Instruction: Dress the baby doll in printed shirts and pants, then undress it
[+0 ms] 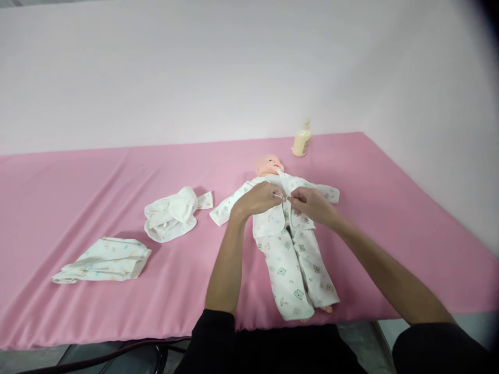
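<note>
A baby doll [268, 165] lies on its back, its head toward the wall. It wears a white printed jacket [268, 224] with long sleeves and matching trousers [290, 272]. Over the chest, my left hand [260, 200] pinches a thin tie at the jacket's front edge. Close beside it, my right hand [312, 203] is closed on the opposite front edge, fingertips nearly meeting those of the left. The jacket's front is partly parted below my hands. Just what each fingertip grips is too small to see clearly.
A pink cloth [390, 223] covers the table. To the left lie a crumpled white garment [171, 215] and a folded printed cloth garment [105, 259]. A pale yellow pump bottle [301, 140] stands near the wall, beyond the doll's head. A dark chair [117, 358] is below the table edge.
</note>
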The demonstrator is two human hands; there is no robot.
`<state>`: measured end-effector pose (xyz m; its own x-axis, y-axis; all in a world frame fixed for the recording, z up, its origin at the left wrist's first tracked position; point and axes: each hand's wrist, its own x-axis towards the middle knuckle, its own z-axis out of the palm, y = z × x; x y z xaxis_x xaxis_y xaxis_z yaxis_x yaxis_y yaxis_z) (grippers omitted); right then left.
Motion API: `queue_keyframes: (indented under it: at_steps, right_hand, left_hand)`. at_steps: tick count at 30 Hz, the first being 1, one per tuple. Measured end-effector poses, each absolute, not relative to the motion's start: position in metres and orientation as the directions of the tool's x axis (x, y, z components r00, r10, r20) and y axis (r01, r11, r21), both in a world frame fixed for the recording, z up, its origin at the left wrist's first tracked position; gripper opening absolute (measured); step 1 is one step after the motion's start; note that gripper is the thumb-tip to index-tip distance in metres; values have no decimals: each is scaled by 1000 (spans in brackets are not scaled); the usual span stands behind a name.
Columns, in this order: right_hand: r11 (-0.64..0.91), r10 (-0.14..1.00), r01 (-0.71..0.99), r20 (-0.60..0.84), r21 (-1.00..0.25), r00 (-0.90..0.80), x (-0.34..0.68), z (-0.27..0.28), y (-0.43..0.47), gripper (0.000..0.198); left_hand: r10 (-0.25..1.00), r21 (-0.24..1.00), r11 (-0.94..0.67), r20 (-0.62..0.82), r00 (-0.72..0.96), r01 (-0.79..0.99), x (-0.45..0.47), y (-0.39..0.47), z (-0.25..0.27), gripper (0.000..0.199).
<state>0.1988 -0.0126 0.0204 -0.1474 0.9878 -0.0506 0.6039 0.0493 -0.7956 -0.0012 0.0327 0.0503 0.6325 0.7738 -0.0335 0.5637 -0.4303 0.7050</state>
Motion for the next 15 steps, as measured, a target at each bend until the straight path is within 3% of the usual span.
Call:
queue_keyframes:
  at_steps: [8,15]
  right_hand:
    - [-83,992,419,-36,-904,117,246,37,0,6]
    - [-162,920,12,-146,-987,363,326,3,28,15]
  left_hand:
    - [903,750,-203,-105,416,629,-47,37,58,21]
    - [985,731,159,-167,-53,663,-98,53,39,11]
